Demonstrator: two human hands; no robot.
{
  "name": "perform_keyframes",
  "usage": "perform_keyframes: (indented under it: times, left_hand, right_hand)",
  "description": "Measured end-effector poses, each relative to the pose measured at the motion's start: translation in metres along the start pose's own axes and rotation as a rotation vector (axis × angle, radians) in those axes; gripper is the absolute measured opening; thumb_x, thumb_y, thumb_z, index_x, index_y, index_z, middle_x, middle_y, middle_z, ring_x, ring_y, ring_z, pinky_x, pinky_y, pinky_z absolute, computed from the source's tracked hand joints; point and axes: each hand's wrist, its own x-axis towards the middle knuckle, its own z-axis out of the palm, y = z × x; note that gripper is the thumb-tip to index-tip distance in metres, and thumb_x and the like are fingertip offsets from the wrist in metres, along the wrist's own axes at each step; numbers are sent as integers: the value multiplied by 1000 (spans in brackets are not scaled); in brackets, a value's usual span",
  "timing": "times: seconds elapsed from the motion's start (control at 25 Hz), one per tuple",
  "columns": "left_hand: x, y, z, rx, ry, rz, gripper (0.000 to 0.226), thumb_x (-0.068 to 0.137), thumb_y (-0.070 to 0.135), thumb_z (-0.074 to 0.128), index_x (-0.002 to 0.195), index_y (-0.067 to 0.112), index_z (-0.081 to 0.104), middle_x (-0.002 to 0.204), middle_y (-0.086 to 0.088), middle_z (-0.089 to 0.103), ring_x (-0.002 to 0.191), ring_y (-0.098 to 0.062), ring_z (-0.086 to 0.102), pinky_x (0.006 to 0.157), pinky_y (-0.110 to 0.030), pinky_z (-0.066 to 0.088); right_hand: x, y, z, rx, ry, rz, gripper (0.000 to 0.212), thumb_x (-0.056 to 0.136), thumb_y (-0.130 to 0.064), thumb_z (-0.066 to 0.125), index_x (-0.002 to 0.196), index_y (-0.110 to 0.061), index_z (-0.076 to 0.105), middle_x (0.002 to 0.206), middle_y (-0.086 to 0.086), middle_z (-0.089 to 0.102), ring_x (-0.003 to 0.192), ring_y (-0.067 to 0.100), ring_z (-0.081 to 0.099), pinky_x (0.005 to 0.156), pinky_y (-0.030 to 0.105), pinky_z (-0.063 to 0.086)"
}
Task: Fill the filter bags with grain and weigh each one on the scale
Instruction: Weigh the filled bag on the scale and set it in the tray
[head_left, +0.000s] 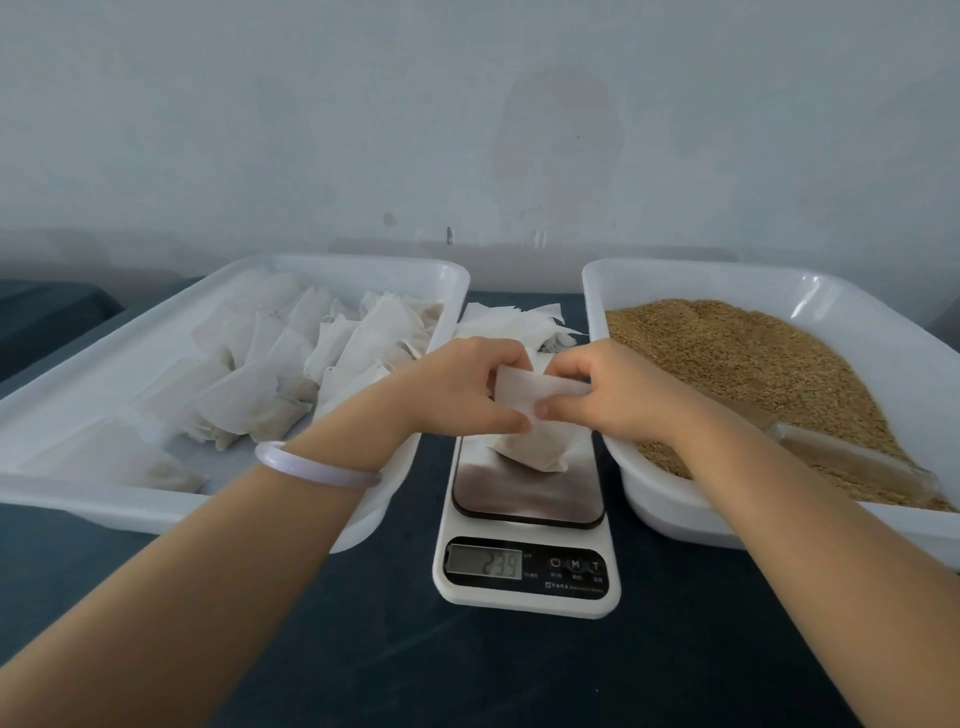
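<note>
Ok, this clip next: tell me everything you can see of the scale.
The scale is a flat white plastic kitchen scale with a shiny metal weighing plate and a small grey display that seems to read 23.9, with three buttons beside it. It lies on the dark table between two white trays. A filled filter bag rests on its plate, its top pinched by the left hand and the right hand.

Both hands, left and right, cover the top of the bag, so its mouth cannot be seen. The grain tray runs off the right edge of the frame. Small print beside the buttons at the lower centre of the scale is too fine to read. The empty bags at centre are half hidden.
</note>
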Motion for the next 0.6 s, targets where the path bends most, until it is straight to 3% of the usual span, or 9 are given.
perform_keyframes:
  times: [0.16, 0.28, 0.4, 0.52, 0.6]
  left_hand:
    - [3, -2, -1, -5, 35, -48, 36, 70, 22, 79, 61, 27, 44, 59, 12, 45, 52, -1, 44, 49, -13, 34]
    - [2, -1, -4, -125, 115, -49, 40, 73, 18, 78, 56, 24, 42, 53, 13, 42, 46, 2, 40, 47, -11, 31]
    - [-2, -3, -19, -278, 301, -26, 34, 71, 13, 78, 59, 24, 47, 57, 12, 45, 52, 0, 41, 51, -15, 33]
    - [-4, -11, -41, -319, 575, -139, 19, 61, 26, 67, 64, 25, 49, 59, 10, 47, 59, -10, 44, 54, -23, 35]
    - [-9, -22, -54, -286, 659, -239, 17, 63, 23, 68, 66, 26, 52, 61, 10, 50, 59, -11, 47, 53, -23, 37]
  right_hand:
    - [-2, -5, 2, 107, 170, -141, 15, 82, -26, 71, 70, -31, 63, 62, -18, 57, 53, -4, 47, 52, 11, 33]
    - [-1, -14, 3, 192, 234, -195, 12, 81, -23, 70, 73, -30, 66, 65, -14, 61, 55, 0, 49, 53, 11, 37]
    - [13, -28, 2, 222, 384, -218, 13, 80, -25, 71, 83, -35, 64, 72, -14, 63, 62, -2, 55, 55, 8, 40]
    - [37, -48, 8, 225, 479, -200, 44, 80, -23, 72, 119, -27, 52, 91, -13, 58, 75, -2, 57, 66, 8, 41]
    - [51, -63, 21, 227, 407, -188, 61, 83, -21, 70, 135, -18, 40, 107, -6, 56, 90, 8, 58, 77, 19, 45]
